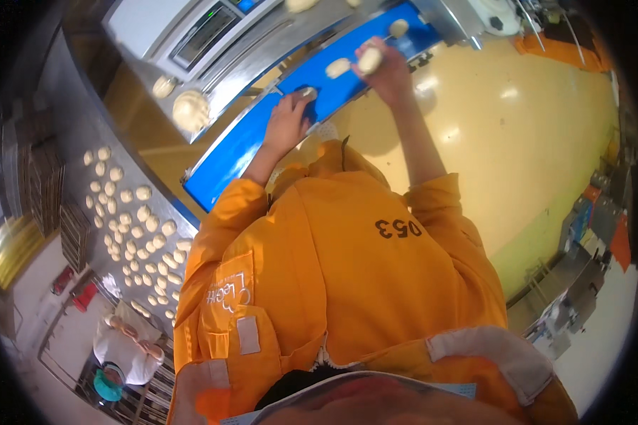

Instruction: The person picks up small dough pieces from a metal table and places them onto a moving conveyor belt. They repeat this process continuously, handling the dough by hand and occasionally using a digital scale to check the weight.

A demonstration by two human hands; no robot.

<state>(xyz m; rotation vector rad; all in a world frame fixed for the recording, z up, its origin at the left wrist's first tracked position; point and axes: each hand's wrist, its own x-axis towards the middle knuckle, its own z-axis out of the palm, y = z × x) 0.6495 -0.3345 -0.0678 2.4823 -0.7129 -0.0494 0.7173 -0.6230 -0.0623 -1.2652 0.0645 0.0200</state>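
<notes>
A blue conveyor belt [227, 163] runs diagonally ahead of me. My right hand [391, 79] is closed round a pale oval dough piece [369, 61], held over the belt's near edge. Just left of it, another dough piece [338, 68] lies on the blue surface, and one more dough piece [398, 28] sits farther up. My left hand [285, 122] is low over the middle of the belt with its fingers curled. A bit of pale dough [309, 93] shows at its fingertips; the rest of what it grips is hidden beneath the hand.
Beyond the belt stands a white machine with a display [204, 35]. A large dough lump [191, 111] and a smaller dough piece [164, 86] rest beside it. Many dough pieces cover a metal table [106, 237] at left. A co-worker in white [127, 347] is at lower left.
</notes>
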